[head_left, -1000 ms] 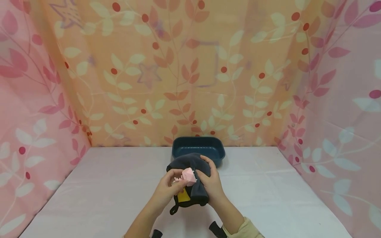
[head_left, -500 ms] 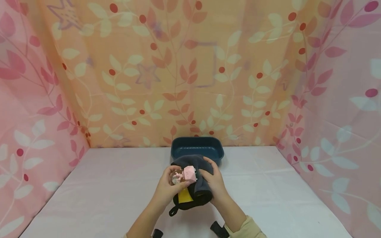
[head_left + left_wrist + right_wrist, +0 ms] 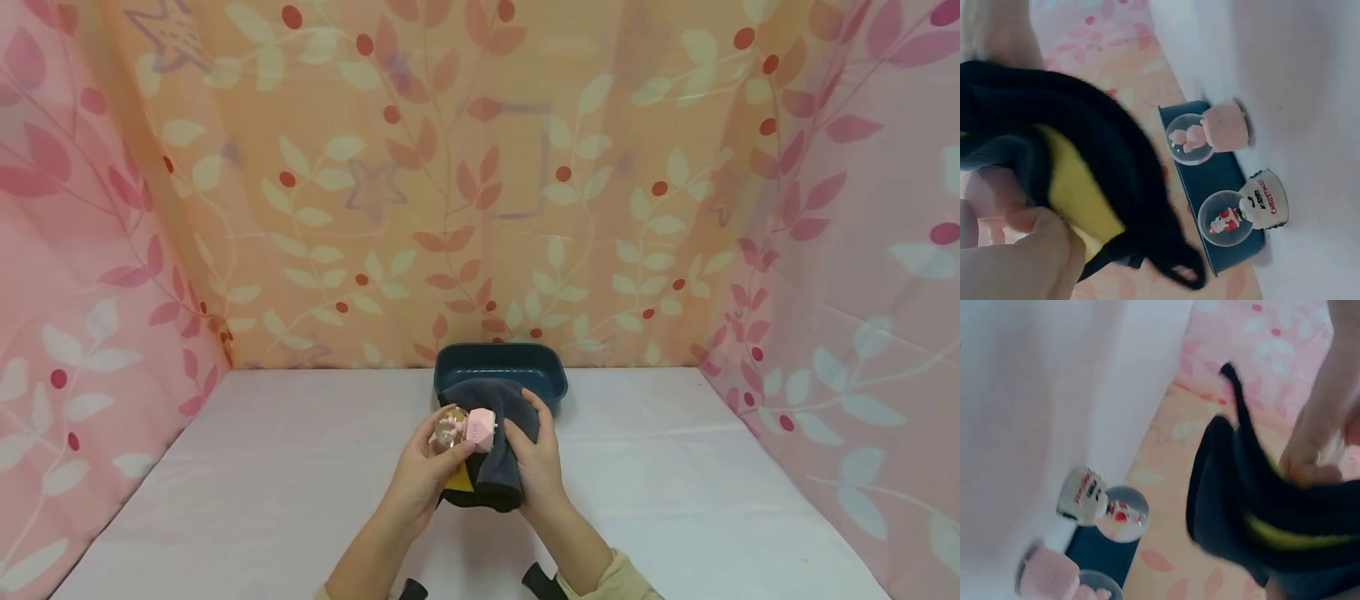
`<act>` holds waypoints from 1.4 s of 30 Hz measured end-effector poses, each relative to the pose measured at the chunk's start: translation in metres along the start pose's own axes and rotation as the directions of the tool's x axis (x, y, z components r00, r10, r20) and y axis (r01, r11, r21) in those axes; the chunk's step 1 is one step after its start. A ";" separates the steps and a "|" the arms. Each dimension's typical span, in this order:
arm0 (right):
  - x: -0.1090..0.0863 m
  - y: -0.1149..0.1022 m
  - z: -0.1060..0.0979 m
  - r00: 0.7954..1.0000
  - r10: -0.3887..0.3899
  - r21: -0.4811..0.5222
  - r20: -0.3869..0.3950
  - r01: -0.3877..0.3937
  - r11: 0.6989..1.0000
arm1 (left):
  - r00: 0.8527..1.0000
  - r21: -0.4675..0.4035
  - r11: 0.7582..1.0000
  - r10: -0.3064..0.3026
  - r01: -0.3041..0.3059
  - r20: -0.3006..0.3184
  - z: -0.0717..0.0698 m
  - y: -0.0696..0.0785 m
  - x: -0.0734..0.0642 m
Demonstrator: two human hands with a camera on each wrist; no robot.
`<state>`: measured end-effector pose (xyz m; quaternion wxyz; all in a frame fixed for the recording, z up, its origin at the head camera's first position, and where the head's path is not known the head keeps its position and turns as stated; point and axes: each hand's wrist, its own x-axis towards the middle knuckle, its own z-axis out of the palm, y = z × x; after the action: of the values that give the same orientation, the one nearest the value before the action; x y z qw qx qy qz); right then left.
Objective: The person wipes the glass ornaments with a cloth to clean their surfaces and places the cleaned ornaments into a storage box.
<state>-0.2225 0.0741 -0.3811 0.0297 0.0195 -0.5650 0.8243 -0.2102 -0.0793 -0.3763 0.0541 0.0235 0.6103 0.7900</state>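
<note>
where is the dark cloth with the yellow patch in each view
Head: dark cloth, lower centre.
Left wrist: dark cloth, left side, meeting the left edge.
Right wrist: dark cloth, lower right, meeting the right edge.
Shared landmark: dark blue tray, respectively above, right of and left of it.

In head cam we can't read txt on pink snow globe (image 3: 480,430); grey cloth (image 3: 498,472) hides pt. of tub (image 3: 501,358).

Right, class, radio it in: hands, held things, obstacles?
Left fingers pinching pink snow globe. Right fingers gripping dark cloth. Second pink globe and Christmas globe standing before the blue container, possibly blocking access.
</note>
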 end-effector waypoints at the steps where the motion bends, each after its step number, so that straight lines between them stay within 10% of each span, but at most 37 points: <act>1: 0.001 0.001 0.000 1.000 -0.009 0.001 -0.015 0.009 1.000 | 1.000 -0.023 1.000 -0.007 0.007 0.007 0.001 0.000 0.001; 12: 0.010 -0.001 -0.012 0.996 -0.066 -0.067 -0.058 0.062 0.996 | 1.000 -0.072 0.997 -0.004 0.003 -0.013 0.022 -0.003 0.012; 20: 0.012 -0.012 -0.033 0.997 -0.030 -0.158 -0.068 0.019 0.987 | 0.999 -0.117 0.992 0.042 -0.045 -0.023 0.008 0.009 0.032; 30: 0.006 -0.035 -0.070 1.000 0.007 -0.294 -0.023 -0.013 0.956 | 0.996 0.110 0.990 0.085 -0.085 0.010 -0.017 0.013 0.103; 42: -0.008 -0.036 -0.107 0.993 0.088 -0.315 -0.076 -0.108 0.943 | 0.990 0.353 0.925 0.119 -0.139 0.079 -0.051 -0.015 0.180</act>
<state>-0.2117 0.1867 -0.3871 0.0084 -0.0386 -0.6897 0.7230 -0.3936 -0.1040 -0.4088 0.0139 0.0953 0.7391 0.6667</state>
